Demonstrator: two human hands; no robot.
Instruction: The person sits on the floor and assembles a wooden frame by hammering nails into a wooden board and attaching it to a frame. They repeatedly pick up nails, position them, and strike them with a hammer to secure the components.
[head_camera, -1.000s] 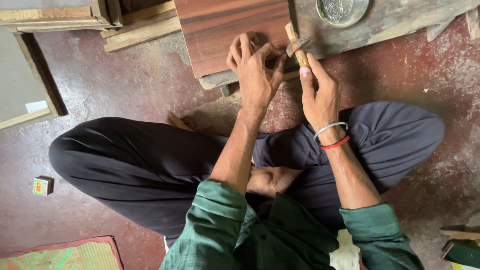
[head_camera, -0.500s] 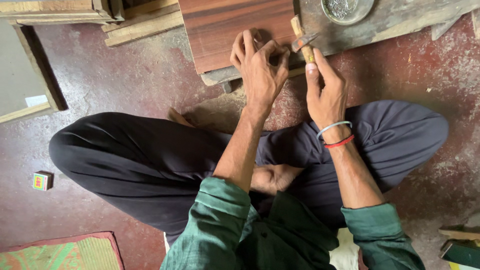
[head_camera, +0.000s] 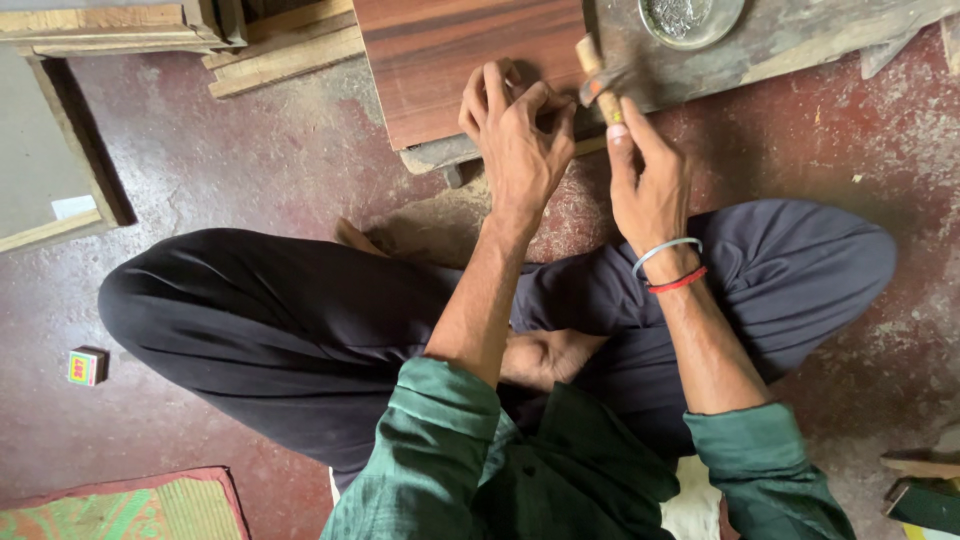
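Observation:
I sit cross-legged on the floor in dark trousers. My left hand (head_camera: 515, 140) rests on the near edge of a reddish-brown wood-grain board (head_camera: 460, 50), its fingertips pinched together as if on something small that I cannot make out. My right hand (head_camera: 650, 185) grips the wooden handle of a small hammer (head_camera: 600, 75), whose head hangs blurred just right of my left fingertips, over the board's near right corner.
A round metal dish (head_camera: 690, 15) of small metal pieces sits on a grey plank (head_camera: 800, 40) at the top right. Wooden battens (head_camera: 280, 45) and a framed panel (head_camera: 60, 170) lie at the upper left. A small box (head_camera: 87, 366) and a woven mat (head_camera: 120, 505) are at the lower left.
The hammer in my right hand has tipped and come down toward my left fingertips; its head is now blurred. My left hand has stayed at the board's edge.

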